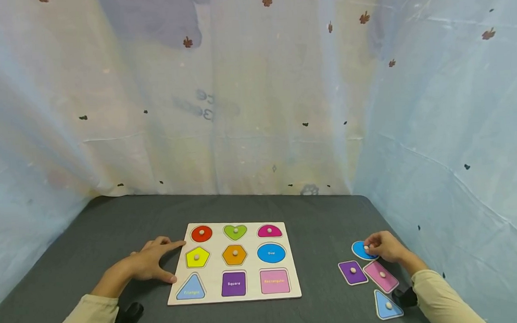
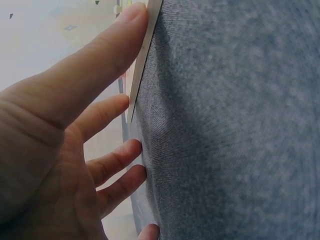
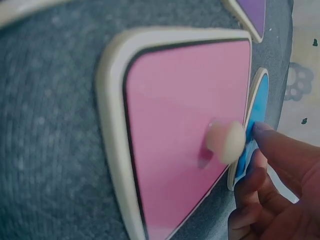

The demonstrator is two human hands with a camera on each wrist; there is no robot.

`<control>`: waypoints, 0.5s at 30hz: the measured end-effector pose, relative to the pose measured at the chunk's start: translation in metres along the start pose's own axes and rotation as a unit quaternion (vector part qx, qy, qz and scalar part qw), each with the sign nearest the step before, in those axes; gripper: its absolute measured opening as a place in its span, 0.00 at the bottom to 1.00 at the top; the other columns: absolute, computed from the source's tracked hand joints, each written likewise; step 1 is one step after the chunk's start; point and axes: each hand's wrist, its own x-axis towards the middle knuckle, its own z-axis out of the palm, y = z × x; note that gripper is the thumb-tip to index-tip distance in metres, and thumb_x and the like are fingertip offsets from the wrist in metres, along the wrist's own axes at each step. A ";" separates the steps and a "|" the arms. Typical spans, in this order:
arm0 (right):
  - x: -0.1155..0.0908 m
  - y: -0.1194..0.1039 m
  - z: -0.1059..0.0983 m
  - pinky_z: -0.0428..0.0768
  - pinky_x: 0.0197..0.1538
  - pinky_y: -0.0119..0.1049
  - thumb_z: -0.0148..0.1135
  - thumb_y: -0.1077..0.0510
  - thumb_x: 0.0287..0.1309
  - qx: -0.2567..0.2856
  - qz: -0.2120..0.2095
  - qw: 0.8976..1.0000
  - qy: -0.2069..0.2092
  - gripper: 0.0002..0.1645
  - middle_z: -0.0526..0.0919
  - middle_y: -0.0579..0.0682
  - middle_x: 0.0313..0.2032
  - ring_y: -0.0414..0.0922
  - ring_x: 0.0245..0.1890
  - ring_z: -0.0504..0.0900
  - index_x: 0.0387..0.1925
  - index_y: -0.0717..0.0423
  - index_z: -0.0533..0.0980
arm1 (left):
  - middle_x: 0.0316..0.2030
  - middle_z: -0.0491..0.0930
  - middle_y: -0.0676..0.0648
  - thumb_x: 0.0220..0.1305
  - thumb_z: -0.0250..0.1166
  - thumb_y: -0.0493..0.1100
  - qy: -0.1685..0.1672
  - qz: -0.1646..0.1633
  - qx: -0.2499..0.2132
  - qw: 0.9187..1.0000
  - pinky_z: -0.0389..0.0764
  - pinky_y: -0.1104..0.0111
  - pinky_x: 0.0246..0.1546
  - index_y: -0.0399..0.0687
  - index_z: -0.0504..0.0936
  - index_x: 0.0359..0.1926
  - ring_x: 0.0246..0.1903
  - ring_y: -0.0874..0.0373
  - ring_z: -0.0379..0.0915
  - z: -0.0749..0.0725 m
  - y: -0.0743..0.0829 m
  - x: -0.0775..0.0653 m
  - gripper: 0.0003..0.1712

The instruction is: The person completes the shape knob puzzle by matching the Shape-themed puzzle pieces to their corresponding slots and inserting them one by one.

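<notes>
A pale wooden puzzle board point(image 1: 252, 263) lies on the dark table. My left hand point(image 1: 148, 261) is spread at its left side, with thumb and index fingertip on the edge; the left wrist view shows the thumb point(image 2: 95, 65) on the board's rim point(image 2: 142, 60). Over at the right, my right hand point(image 1: 387, 246) pinches the blue oval piece point(image 1: 360, 251) at its knob. In the right wrist view, thumb and fingers point(image 3: 287, 155) close in on the oval point(image 3: 258, 107), hiding its knob. Nearest to that hand is the pink rectangle piece point(image 1: 381, 276).
A purple square piece point(image 1: 352, 273) and a light blue triangle piece point(image 1: 388, 305) lie near the pink one. Knobbed pieces, such as the red circle point(image 1: 196, 235) and orange hexagon point(image 1: 234, 260), sit in the board. Printed curtains point(image 1: 240, 133) stand behind and beside the table.
</notes>
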 end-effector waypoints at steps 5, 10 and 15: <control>0.001 0.002 0.001 0.70 0.27 0.27 0.64 0.67 0.55 -0.006 0.003 1.000 0.007 0.08 0.76 0.50 0.25 0.35 0.25 0.70 0.34 0.72 0.78 | 0.61 0.61 0.39 0.35 0.78 0.64 0.003 0.004 0.000 1.000 0.55 0.25 0.46 0.58 0.63 0.70 0.58 0.38 0.58 0.001 -0.002 0.000 0.59; 0.001 0.003 0.003 0.70 0.28 0.27 0.65 0.66 0.55 -0.006 0.002 1.000 0.008 0.09 0.76 0.52 0.26 0.36 0.26 0.70 0.35 0.72 0.78 | 0.61 0.61 0.39 0.35 0.78 0.63 0.003 0.009 -0.003 1.000 0.54 0.25 0.45 0.58 0.63 0.70 0.58 0.38 0.58 0.000 -0.003 -0.002 0.59; -0.001 0.008 0.003 0.70 0.28 0.27 0.65 0.65 0.56 -0.010 0.005 1.000 0.016 0.09 0.75 0.51 0.26 0.35 0.26 0.70 0.36 0.71 0.79 | 0.61 0.61 0.39 0.35 0.78 0.63 0.004 0.011 -0.001 1.000 0.56 0.27 0.45 0.59 0.63 0.70 0.57 0.39 0.58 0.000 -0.002 0.001 0.59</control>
